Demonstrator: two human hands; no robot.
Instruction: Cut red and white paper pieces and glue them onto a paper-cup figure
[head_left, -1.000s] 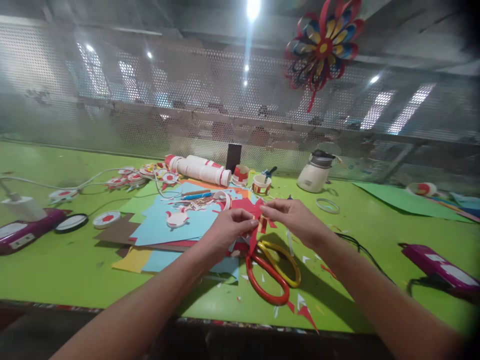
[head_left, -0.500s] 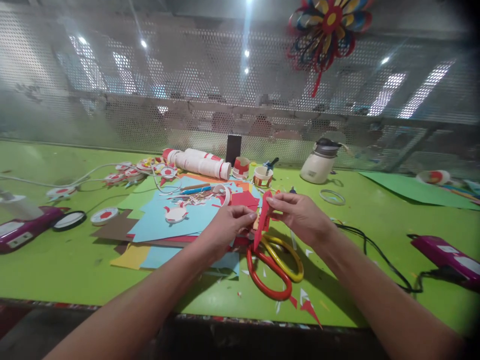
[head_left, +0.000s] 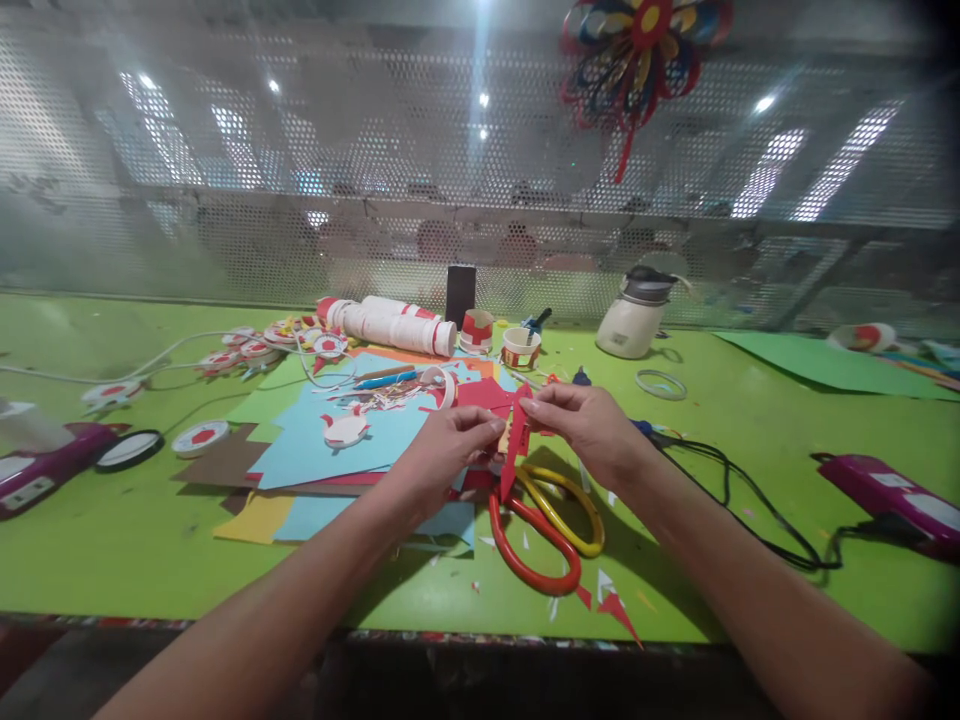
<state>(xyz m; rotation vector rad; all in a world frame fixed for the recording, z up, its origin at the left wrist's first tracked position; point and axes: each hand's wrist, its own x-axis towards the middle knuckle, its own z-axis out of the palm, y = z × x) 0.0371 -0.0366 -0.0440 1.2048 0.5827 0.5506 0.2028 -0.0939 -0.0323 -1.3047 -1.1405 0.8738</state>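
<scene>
Between my two hands stands a narrow red paper strip, with a yellowish notched edge on its left side. My right hand pinches the strip's upper end between thumb and fingers. My left hand is closed in a pinch at the strip's left edge; its fingertips partly hide what they grip. Just below the fingers lie scissors with one red and one yellow handle loop, their blades hidden behind the strip and my left hand. Red paper lies flat behind my hands.
Stacked coloured sheets with a white disc lie left. Behind are white paper-cup rolls, a cup and a beige jug. Power strips and cables flank me. Paper scraps lie near the front edge.
The view has shifted slightly. The red strip stays between my hands and has turned a little, showing more of its notched edge. Both hands keep their pinch.
</scene>
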